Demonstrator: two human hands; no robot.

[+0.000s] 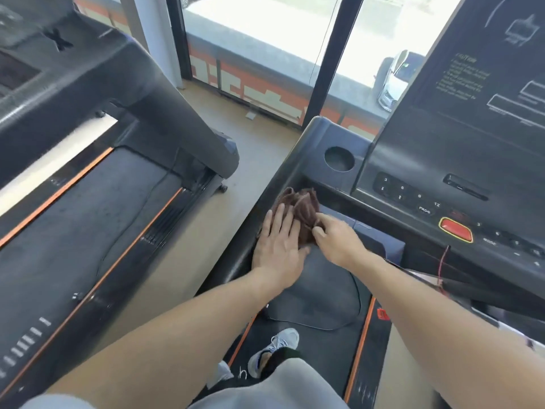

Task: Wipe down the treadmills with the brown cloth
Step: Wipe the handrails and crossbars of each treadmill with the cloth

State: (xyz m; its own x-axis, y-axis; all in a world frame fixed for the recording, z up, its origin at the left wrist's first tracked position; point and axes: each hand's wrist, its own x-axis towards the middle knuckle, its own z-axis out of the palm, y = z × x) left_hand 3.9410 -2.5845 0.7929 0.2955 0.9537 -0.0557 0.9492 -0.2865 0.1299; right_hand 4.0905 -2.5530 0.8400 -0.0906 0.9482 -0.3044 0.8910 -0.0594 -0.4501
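Head view looks down over our two bare arms onto the dark grey plastic console of the treadmill (324,137) we stand on. Our crumpled brown terry cloth (303,212) lies bunched on the console's left ledge, just below the round recessed cup holder (339,159) and left of the sloping black control panel (460,149).

Our left hand (278,246) lies flat with straight fingers, the fingertips pressing on the left part of the brown cloth and the palm over the console edge. Our right hand (336,234) has its fingers curled, pinching the cloth's lower right folds between thumb and fingers. The two hands sit just beside each other, nearly touching at the cloth.

On the control panel we see numbered keys, a key marked PROG, and a red oval stop button with a yellow rim (455,230); a thin red cord (442,264) hangs below it. Beneath our arms runs the black walking belt (321,293) with orange side stripes, a thin black cable looped across it, and our grey lace-up sneaker (274,351) on the belt.

To the left, across a strip of tan floor (250,178), stands a second dark treadmill (97,202) with the same orange stripes. Beyond both, tall windows (265,31) show bright daylight and a parked white car (395,81).
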